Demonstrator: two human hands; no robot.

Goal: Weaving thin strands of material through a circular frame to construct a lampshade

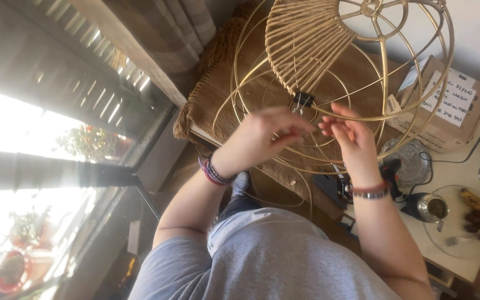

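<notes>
Brass-coloured wire lampshade frame (395, 83) hung tilted just above both hands, its partly woven cane panel (306, 39) pinned by a black binder clip (303, 100). The left hand (262, 139) was nearer the clip, fingers pinched together below it; the right hand (351, 139) had fingers loosely apart on a wire.

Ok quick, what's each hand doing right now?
Left hand: fingers pinched together at the gold wire frame, below the black binder clip.
Right hand: fingers open, touching the frame's wires.
</notes>
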